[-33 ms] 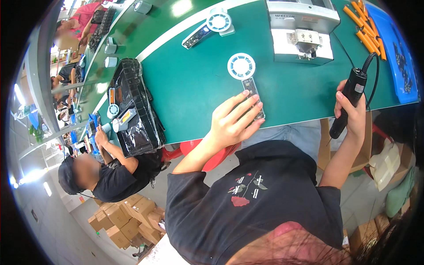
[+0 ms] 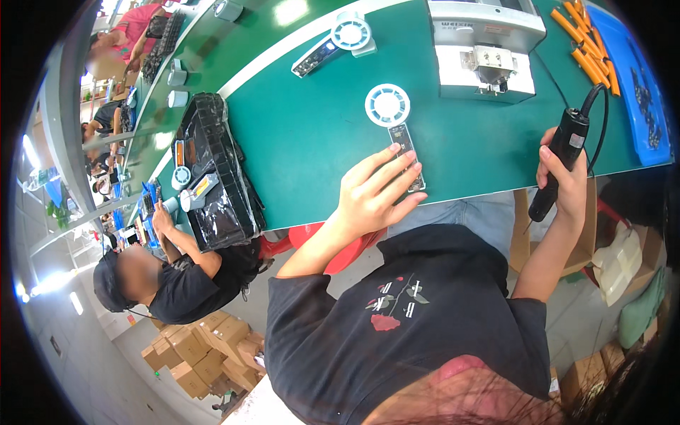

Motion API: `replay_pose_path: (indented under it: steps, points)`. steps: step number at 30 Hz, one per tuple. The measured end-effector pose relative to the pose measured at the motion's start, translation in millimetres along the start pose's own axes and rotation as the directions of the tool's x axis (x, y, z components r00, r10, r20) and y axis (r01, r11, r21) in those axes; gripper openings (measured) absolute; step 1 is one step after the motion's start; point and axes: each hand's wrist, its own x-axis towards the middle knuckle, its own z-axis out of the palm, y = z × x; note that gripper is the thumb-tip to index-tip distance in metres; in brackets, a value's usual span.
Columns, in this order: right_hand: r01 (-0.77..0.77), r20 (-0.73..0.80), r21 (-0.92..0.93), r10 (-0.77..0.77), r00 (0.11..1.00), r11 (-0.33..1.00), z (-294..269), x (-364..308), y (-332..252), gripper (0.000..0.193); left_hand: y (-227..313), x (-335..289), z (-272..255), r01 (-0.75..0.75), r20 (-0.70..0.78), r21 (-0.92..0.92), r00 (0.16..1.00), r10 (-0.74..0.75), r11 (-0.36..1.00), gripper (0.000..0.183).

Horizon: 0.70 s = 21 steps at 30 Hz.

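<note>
A small white and light-blue handheld fan (image 2: 387,106) lies on the green bench with its round head pointing away from me. Its handle has no cover, and a dark circuit board (image 2: 399,136) shows inside. My left hand (image 2: 379,190) lies across that handle, fingers over the board and thumb by the near end, holding it against the bench. My right hand (image 2: 564,177) is wrapped round a black electric screwdriver (image 2: 569,142) at the bench's front edge. Its thin bit points down, apart from the fan, and a cord leaves its upper end.
Farther back lies a second open fan (image 2: 350,34). A grey-white machine (image 2: 485,60) stands at the back. Orange handle covers (image 2: 586,53) lie beside a blue tray (image 2: 655,152) on the right. Left is a black plastic-lined bin (image 2: 223,205) with fans; a co-worker (image 2: 191,273) sits beyond.
</note>
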Motion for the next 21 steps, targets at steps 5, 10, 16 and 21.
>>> replay_pose_path:
  steps: [5, 10, 16, 21]
  points:
    - [0.006, 0.002, -0.002, -0.006, 1.0, 1.0, -1, 0, 1, 0.021, -12, 3, 1, 0.043, -0.041, -0.157, 0.998, -0.05, 0.987, 0.037]
    - [-0.001, 0.015, 0.018, 0.001, 1.0, 1.0, -2, 0, 3, 0.02, -27, 16, -6, 0.246, -0.053, -0.296, 0.961, -0.273, 0.923, 0.094]
    - [-0.023, -0.006, 0.005, 0.023, 1.0, 1.0, -1, -1, 0, 0.02, -63, 52, -4, 0.298, 0.36, -0.465, 0.924, -0.129, 0.834, 0.138]
    - [-0.038, 0.011, -0.001, 0.038, 0.999, 0.999, 2, -1, -5, 0.02, -55, 63, 9, 0.288, 0.3, -0.534, 0.944, -0.14, 0.795, 0.131]
